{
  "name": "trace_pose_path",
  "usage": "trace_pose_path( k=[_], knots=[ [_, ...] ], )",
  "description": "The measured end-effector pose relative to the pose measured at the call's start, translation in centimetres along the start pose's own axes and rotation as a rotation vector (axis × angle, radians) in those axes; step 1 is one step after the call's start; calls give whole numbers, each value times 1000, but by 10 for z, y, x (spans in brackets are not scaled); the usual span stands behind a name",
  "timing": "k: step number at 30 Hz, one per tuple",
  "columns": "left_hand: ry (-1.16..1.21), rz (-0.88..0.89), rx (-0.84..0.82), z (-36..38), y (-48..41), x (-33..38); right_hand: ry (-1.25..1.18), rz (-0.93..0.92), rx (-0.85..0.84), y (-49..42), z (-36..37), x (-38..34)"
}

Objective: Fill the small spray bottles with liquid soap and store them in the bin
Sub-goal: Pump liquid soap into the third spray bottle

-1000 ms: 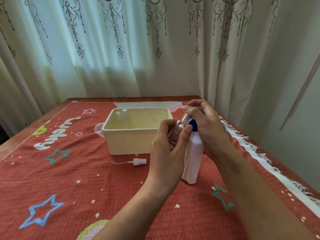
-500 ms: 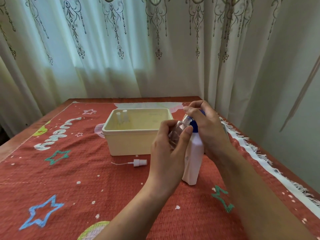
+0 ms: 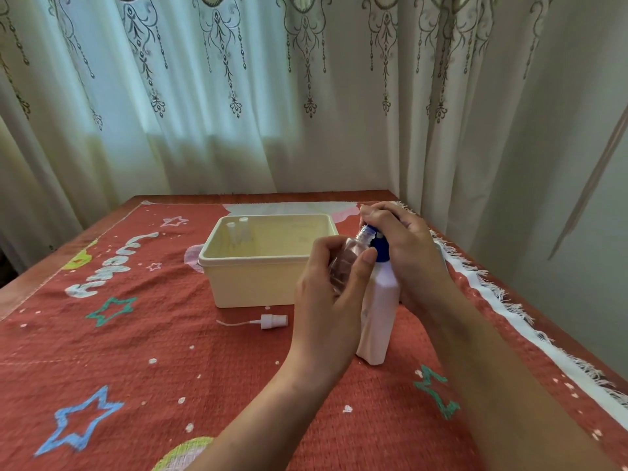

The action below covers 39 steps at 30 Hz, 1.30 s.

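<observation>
Holding the small spray bottle (image 3: 345, 263) at a tilt is the left hand (image 3: 329, 311), fingers (image 3: 323, 248) and thumb wrapped round the clear body. It's got no cap on. It sits just off the front right corner of the bin (image 3: 251, 287), with its open neck leaning up against the blue top (image 3: 381, 248) of the soap bottle (image 3: 380, 311). Honestly can't tell how much liquid is inside, the plastic is too blurry for that.

The soap bottle is tall and white. It stands upright on the cloth (image 3: 136, 351), right next to that same corner of the bin. The right hand (image 3: 407, 246) is clamped down over its blue top, curled round it from above, so most of the top is hidden.

Inside the bin, over in the far left corner, two more little bottles (image 3: 238, 229) with white caps stand side by side. The bin itself is a cream plastic tub, open, no lid on it.

Just in front of the bin, a loose white sprayer head (image 3: 273, 321) lies on its side on the cloth, thin dip tube pointing left.

The cloth is red with painted stars and a white fringe along the edge to the right of the bin. It covers a wooden surface (image 3: 37, 277), whose bare edge shows well left of the bin. Behind the bin hang pale patterned curtains (image 3: 238, 96).
</observation>
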<state>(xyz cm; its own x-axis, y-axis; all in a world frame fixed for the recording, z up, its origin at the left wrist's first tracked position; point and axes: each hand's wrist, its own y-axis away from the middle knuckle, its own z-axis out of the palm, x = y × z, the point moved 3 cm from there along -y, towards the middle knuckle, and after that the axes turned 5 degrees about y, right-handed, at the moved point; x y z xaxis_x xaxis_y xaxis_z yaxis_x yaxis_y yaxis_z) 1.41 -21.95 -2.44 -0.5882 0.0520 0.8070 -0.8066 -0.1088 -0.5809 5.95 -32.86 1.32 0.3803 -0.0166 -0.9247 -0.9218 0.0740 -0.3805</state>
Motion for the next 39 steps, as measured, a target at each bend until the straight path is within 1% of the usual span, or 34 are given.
trace_pose_path(
  k=[5,8,12,19,24,32,39],
  knots=[
    [-28,11,12,0,-3,0,-31,10,21,1,0,1],
    [-24,1,12,0,-5,-1,-3,37,22,0,1,3],
    [-24,1,12,0,-4,-1,-13,8,0,1,1,1],
    [-30,0,7,-1,-1,-4,74,-56,7,1,0,2],
    [-14,20,20,-1,-5,-1,27,-5,0,1,0,4],
    [-22,7,13,-1,-1,-5,123,-34,40,-1,-2,7],
    [-24,20,28,-1,-6,-2,41,34,10,0,0,6]
  ],
)
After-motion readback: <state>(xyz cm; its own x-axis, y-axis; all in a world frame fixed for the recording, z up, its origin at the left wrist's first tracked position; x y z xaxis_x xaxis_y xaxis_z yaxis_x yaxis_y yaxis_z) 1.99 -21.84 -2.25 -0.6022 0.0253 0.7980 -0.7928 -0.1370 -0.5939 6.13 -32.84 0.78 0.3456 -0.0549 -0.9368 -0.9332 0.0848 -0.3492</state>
